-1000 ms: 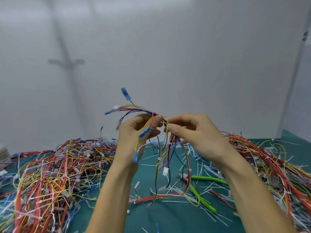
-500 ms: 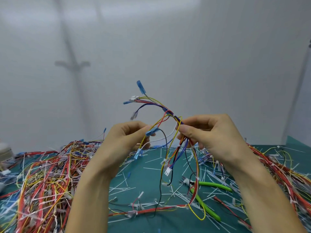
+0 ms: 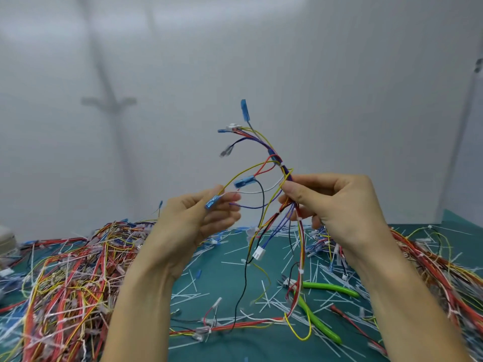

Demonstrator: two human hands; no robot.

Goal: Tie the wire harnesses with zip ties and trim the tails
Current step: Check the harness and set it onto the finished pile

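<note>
left hand [image 3: 193, 220] pinching blue terminal [image 3: 212, 202], pulled further left; right hand [image 3: 337, 205] pinching wire harness [image 3: 274, 158]

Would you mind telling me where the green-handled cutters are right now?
In the head view, the green-handled cutters lie on the teal mat, right of centre, below the right hand, among zip-tie tails, with harness wires dangling over their head.

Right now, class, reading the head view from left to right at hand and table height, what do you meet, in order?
left harness heap → left hand, pinching a blue terminal → hanging white connector → right hand, gripping the held harness → right harness heap
</note>
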